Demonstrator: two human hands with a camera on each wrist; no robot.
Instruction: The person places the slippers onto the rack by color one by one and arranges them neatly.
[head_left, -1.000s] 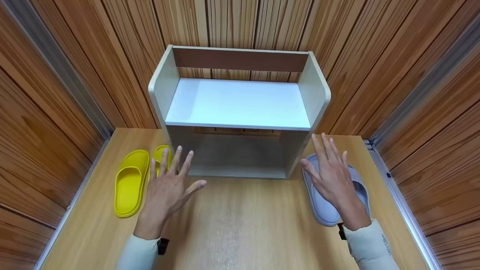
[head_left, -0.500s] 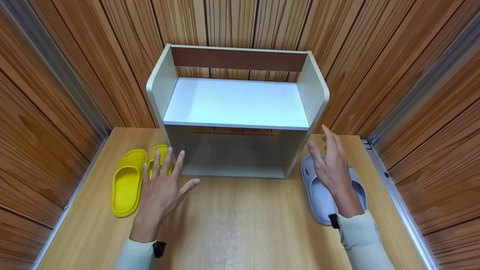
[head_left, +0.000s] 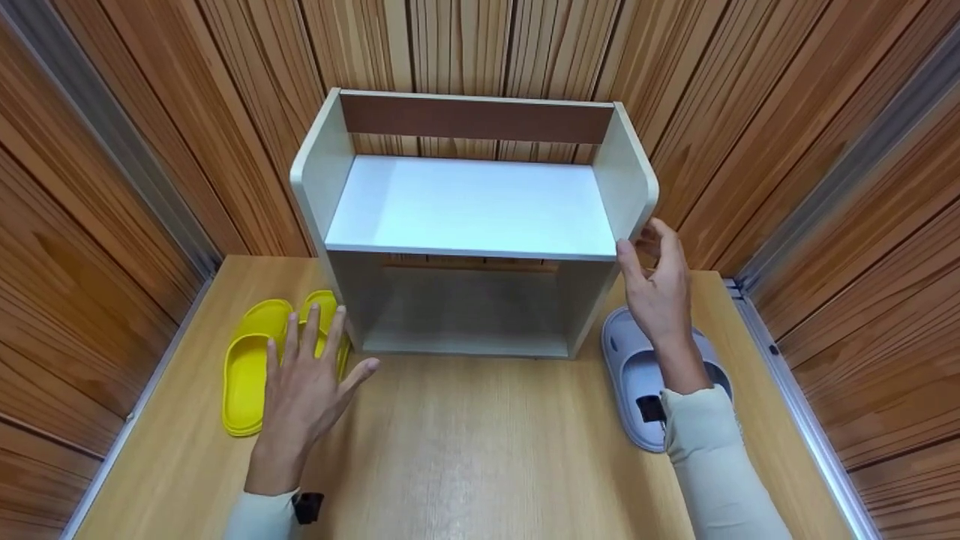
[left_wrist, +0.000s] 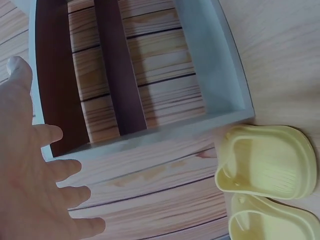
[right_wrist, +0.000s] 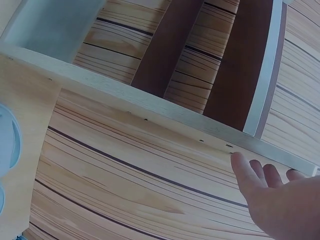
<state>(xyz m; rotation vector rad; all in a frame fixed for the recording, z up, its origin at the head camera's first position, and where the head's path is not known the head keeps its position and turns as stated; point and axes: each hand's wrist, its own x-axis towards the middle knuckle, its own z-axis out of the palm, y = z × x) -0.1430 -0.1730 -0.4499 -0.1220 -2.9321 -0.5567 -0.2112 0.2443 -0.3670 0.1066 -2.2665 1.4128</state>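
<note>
A small two-tier shelf rack [head_left: 480, 206] with pale side panels and a brown back rail stands in the middle of the head view. My right hand [head_left: 660, 300] is at its right side panel, thumb by the front edge and fingers bent beside the outer face. Whether they touch cannot be told. In the right wrist view this hand [right_wrist: 285, 200] is just below the panel [right_wrist: 140, 102]. My left hand [head_left: 300, 390], fingers spread and holding nothing, hovers in front of a pair of yellow slippers [head_left: 244, 390], partly covering them.
Lavender-grey slippers [head_left: 622, 390] lie right of the rack, partly under my right forearm. A light wooden floor board [head_left: 465, 450] spreads in front. Wood-plank walls [head_left: 465, 45] rise behind and on both sides, with a metal rail [head_left: 810, 420] along the right edge.
My right hand has moved forward from above the grey slippers to the rack's right panel, its fingers bending. My left hand has drifted left and slightly back toward me, still spread.
</note>
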